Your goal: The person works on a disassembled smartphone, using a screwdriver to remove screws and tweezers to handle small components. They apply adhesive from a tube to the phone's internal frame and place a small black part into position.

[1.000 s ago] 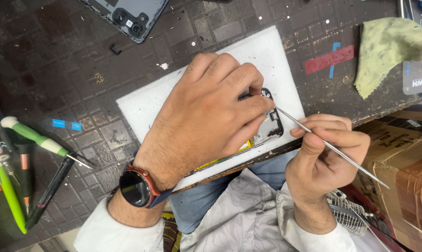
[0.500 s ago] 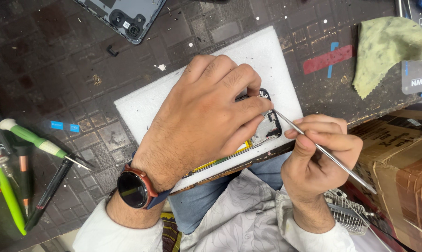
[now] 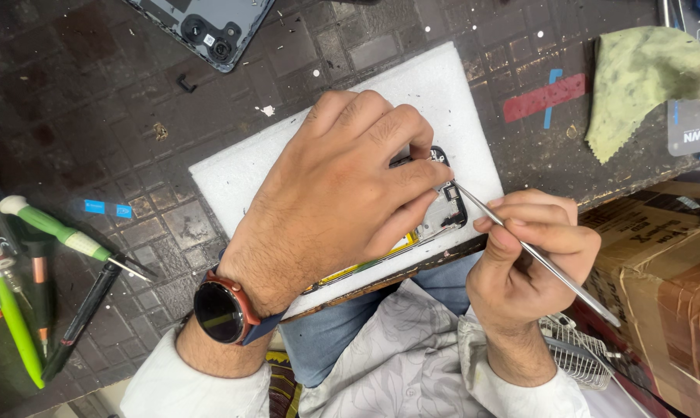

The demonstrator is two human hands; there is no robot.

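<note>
Lying under the left hand (image 3: 342, 193) (mostly hidden), the opened phone (image 3: 443, 213).

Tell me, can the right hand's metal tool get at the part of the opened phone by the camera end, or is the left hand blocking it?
Probably yes: the metal tool in the right hand already meets the opened phone beside the left hand.

My left hand (image 3: 342, 197) covers most of the opened phone (image 3: 443, 209) under my fingers; the metal tool (image 3: 535, 255) tip's contact there is too small to tell.
</note>
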